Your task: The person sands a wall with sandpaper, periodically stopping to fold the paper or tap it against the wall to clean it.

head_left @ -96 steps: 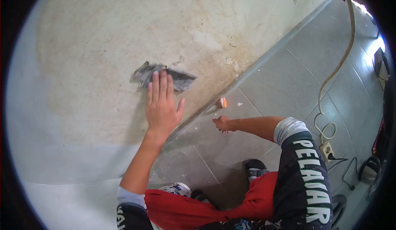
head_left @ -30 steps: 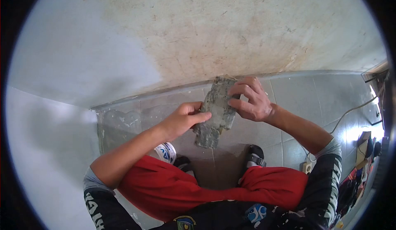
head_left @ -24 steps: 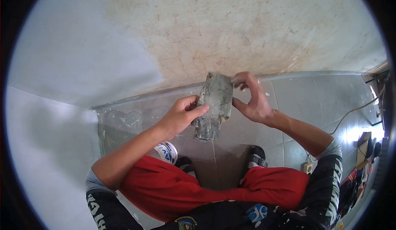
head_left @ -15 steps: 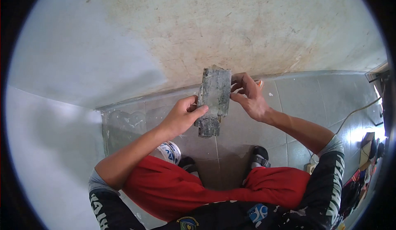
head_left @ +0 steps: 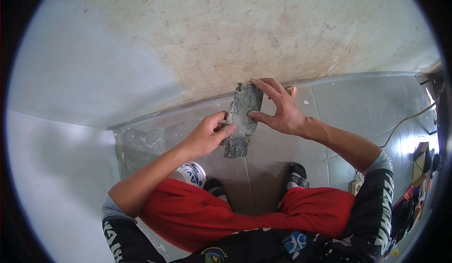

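A worn, grey-green slab (head_left: 244, 112) with rough, flaking edges and a narrower near end is held up in front of me. I cannot make out what it is made of. My left hand (head_left: 207, 133) grips its left side, with the thumb on the face and the fingers curled behind. On the right side, my right hand (head_left: 285, 112) has its thumb pressed on the slab's face and its fingertips at the far top corner. An orange and white thing (head_left: 293, 92) shows partly behind my right hand, near the foot of the wall.
A stained wall (head_left: 245, 32) rises ahead, meeting a grey tiled floor (head_left: 348, 112). A white bucket with blue print (head_left: 192, 173) stands by my left foot. To the right are a cable (head_left: 407, 122), a power socket block (head_left: 356, 186) and a pile of mixed items (head_left: 416, 183).
My right hand has moved onto the slab, bringing its thumb onto the face and its fingers to the top corner. The slab has turned slightly and tilted. My left hand keeps its grip.
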The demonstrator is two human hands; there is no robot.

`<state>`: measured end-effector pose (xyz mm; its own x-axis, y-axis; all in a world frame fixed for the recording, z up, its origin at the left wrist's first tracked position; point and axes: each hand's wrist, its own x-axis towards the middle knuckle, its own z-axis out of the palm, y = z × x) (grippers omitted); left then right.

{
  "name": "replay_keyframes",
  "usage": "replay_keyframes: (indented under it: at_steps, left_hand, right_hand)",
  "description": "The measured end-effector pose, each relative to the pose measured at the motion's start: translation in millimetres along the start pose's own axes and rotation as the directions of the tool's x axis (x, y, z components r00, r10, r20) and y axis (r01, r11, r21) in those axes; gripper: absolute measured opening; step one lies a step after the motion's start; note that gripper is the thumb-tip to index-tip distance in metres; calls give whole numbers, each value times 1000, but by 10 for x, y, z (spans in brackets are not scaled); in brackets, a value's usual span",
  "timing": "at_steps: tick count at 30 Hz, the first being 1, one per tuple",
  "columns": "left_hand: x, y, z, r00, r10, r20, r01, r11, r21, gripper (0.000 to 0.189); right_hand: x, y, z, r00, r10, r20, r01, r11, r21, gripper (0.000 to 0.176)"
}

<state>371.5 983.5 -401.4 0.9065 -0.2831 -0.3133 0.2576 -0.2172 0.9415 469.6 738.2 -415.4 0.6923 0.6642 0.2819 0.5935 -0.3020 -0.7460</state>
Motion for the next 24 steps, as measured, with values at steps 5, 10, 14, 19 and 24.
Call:
replay_keyframes:
  at_steps: [5, 10, 14, 19, 24]
  left_hand:
    - [14, -10, -11, 1000, -2, 14, 2, 1000, -7, 25]
    - [23, -19, -29, 999, 1, 41, -2, 1000, 23, 23]
    - [27, 2, -29, 997, 60, 41, -66, 984, 164, 23]
    - [3, 58, -62, 997, -33, 73, 22, 989, 145, 25]
    - [-13, 166, 16, 995, -62, 82, 64, 998, -20, 26]
  right_hand:
    - [27, -3, 16, 989, -102, -108, 94, 993, -71, 80]
    - [66, -32, -41, 993, -108, 47, 114, 980, -164, 82]
    - [63, 1, -33, 994, -107, 31, 110, 987, -118, 77]
    - [68, -21, -35, 979, -201, -25, 191, 958, -212, 72]
    - [91, 5, -59, 969, -243, -48, 229, 953, -200, 71]
